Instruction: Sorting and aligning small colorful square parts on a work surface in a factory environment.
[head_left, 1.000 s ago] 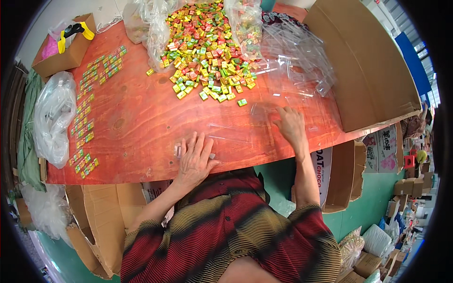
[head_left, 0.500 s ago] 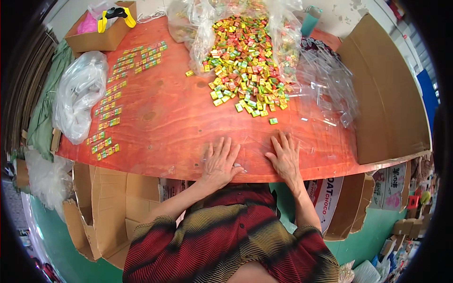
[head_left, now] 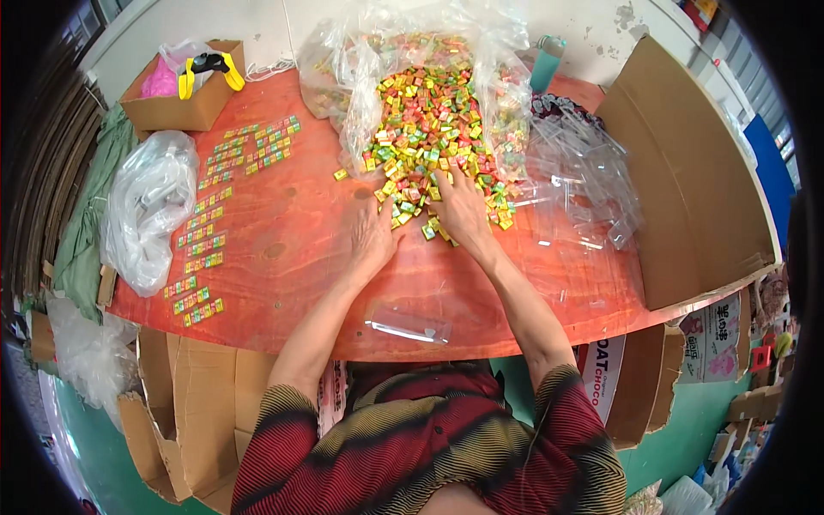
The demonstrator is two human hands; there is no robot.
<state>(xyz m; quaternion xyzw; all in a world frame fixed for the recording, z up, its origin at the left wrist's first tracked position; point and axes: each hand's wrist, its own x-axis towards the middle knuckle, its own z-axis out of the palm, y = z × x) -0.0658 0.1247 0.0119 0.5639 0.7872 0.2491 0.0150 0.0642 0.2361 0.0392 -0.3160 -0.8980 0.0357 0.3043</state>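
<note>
A heap of small wrapped candies (head_left: 429, 112), in yellow, red and green, spills toward me from a large clear plastic bag (head_left: 343, 64). At the heap's near left edge is my left hand (head_left: 372, 233), with its fingers stretched toward the candies and slightly blurred. My right hand (head_left: 462, 208) reaches into the near side of the heap, fingers apart and touching candies. I see nothing gripped in either hand. A thin clear plastic sleeve (head_left: 408, 328) lies flat near the table's front edge, between my forearms.
Short rows of candies (head_left: 204, 230) line the left of the red table (head_left: 283, 300). A bundled plastic bag (head_left: 148, 215) and small carton (head_left: 184, 103) are beyond them. To the right are clear sleeves (head_left: 584, 180), a teal bottle (head_left: 546, 64) and an upright cardboard box (head_left: 695, 189).
Both hands have moved from lying flat near the front edge, forward to the candy heap. The view has shifted slightly, and the clear sleeve near the edge now shows uncovered.
</note>
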